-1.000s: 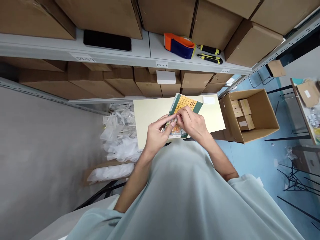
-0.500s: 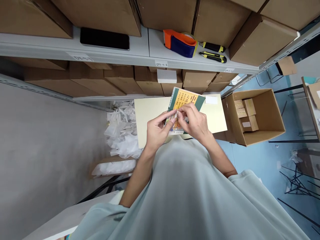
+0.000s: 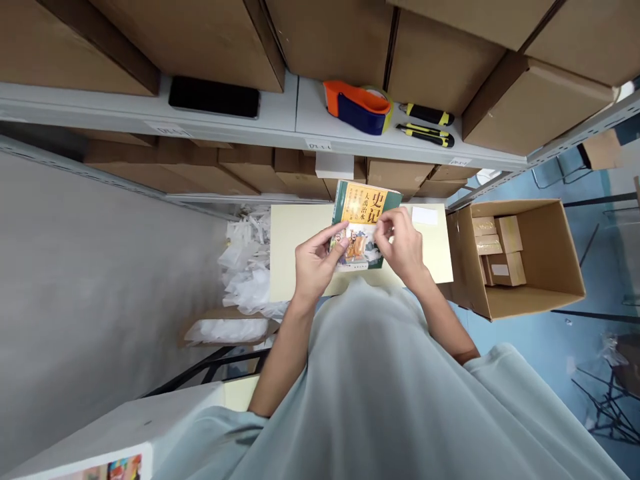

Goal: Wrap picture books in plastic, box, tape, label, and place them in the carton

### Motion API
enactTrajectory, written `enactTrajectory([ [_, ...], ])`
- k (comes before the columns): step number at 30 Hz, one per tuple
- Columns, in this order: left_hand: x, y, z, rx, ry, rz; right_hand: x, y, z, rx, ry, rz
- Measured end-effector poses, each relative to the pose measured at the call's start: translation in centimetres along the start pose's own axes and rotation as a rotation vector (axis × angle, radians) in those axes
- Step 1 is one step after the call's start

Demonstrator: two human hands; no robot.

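Illustrated book [image 3: 361,232]: was held above the pale yellow bench [image 3: 295,230], closed, front cover up, the title 史记 toward the far end and the picture toward the near end.
Left hand [image 3: 317,263]: gripped the book at its left side, thumb and forefinger lying over the cover with a narrow gap between them.
Right hand [image 3: 400,243]: curled over the book's right side, thumb and forefinger close together; whether they pinched anything small could not be told.
Cover work: the book was in hand with its front in plain sight, so that much seemed done; it had not been laid down, and how much handling was left did not show.
Bench, right: a white card [image 3: 425,215] lay just beside the book.
Open carton [image 3: 545,253]: stood to the right with small cardboard boxes [image 3: 511,268] inside.
Far shelf [image 3: 281,110]: carried a smartphone [image 3: 215,97], a tape dispenser [image 3: 357,110] and two box cutters [image 3: 426,115].
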State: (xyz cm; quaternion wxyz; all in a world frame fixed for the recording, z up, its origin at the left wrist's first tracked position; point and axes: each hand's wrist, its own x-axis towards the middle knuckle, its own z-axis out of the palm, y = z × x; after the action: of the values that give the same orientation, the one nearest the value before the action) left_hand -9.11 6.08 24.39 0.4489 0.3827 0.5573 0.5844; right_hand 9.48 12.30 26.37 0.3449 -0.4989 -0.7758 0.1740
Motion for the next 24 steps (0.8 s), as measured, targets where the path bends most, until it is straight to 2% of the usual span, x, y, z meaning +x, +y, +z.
enactTrajectory([
  [3, 0.5, -0.9, 0.5, -0.127, 0.033, -0.08, -0.6, 1.8, -0.2, 0.219, 0.095, 0.205],
  [8, 1.1, -1.5, 1.6, -0.252, 0.05, -0.162, -1.3, 4.4, 1.1, 0.647, -0.092, 0.437],
  [10, 1.2, -1.5, 2.3, -0.283, 0.094, -0.218, -1.2, 4.9, 1.5, 0.632, -0.085, 0.459],
  [13, 0.9, -1.4, 3.9, -0.271, 0.198, -0.231, -0.9, 4.5, 1.7, 0.468, 0.008, 0.405],
  [16, 0.0, -1.2, 5.7, -0.116, 0.302, -0.11, -1.0, 2.7, 2.0, 0.568, -0.072, 0.336],
  [18, -0.6, -0.8, 6.4, 0.033, 0.251, -0.006, -1.1, 1.5, 2.3, 0.704, -0.152, 0.345],
  [21, -0.7, -0.1, 5.7, 0.164, 0.03, 0.097, -0.6, 0.9, 2.2, 0.819, -0.102, 0.433],
  [22, -0.4, 0.0, 5.0, 0.186, 0.021, 0.109, -0.3, 1.0, 1.9, 0.854, -0.078, 0.453],
  [24, 0.5, 0.1, 3.3, 0.185, 0.115, 0.08, 0.2, 1.5, 1.2, 0.926, -0.081, 0.453],
])
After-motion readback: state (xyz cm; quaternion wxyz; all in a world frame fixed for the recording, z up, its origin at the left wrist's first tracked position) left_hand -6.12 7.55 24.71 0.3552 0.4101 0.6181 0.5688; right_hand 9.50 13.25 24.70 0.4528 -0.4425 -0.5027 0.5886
